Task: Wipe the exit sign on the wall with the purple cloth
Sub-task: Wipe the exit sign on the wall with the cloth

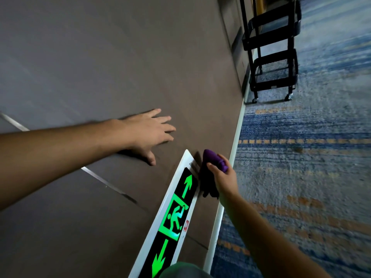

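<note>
The exit sign [176, 215] is mounted low on the brown wall [100, 57], near the white baseboard [236, 137]; its lower end is cut off. A bunched purple cloth [210, 171] is gripped by the right hand [224, 181] at the sign's top edge. The left hand [148, 133] is pressed flat, fingers spread, on bare wall.

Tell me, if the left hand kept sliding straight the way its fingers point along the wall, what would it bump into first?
Probably nothing soon. The left hand lies flat on the brown wall, and that way shows only bare wall as far as visible. The black cart stands further along, but depth is unclear.
</note>
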`<state>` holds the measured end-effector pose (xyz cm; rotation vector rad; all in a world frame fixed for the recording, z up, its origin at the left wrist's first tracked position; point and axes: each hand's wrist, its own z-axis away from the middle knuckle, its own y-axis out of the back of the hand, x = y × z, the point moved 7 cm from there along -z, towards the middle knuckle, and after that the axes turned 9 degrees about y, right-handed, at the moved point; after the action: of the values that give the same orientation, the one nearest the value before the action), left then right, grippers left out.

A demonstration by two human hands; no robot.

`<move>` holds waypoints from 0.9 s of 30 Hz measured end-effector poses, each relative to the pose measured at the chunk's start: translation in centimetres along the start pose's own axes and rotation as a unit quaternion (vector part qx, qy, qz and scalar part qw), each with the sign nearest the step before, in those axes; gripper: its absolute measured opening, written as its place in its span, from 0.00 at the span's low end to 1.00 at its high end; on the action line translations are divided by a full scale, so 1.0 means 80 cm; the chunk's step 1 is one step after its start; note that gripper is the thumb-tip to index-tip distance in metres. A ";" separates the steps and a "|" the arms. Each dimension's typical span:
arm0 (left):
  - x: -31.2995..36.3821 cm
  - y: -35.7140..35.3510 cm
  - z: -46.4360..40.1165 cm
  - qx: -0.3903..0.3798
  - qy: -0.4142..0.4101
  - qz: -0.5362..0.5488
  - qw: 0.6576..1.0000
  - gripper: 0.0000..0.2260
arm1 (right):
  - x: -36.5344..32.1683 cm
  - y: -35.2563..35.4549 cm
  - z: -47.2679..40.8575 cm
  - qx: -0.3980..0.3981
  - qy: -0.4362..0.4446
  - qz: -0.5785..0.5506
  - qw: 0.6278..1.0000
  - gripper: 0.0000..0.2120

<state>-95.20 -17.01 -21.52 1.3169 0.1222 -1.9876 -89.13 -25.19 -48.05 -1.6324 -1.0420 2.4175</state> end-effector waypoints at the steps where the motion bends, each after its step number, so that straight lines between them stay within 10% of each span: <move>1: 0.000 -0.001 0.000 0.000 -0.002 -0.002 1.000 0.42 | 0.009 -0.006 0.004 -0.011 -0.007 0.002 1.000 0.22; 23: 0.001 -0.006 0.000 -0.011 -0.012 -0.012 1.000 0.40 | -0.015 -0.074 0.105 -0.190 0.127 0.162 0.960 0.25; 27: 0.003 -0.008 -0.002 -0.008 -0.029 -0.012 0.999 0.36 | -0.035 -0.046 0.070 -0.074 0.072 0.045 0.994 0.25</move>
<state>-95.55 -16.57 -22.02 1.2505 0.1268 -2.0390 -93.79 -26.25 -42.57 -1.9081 -1.1722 2.2828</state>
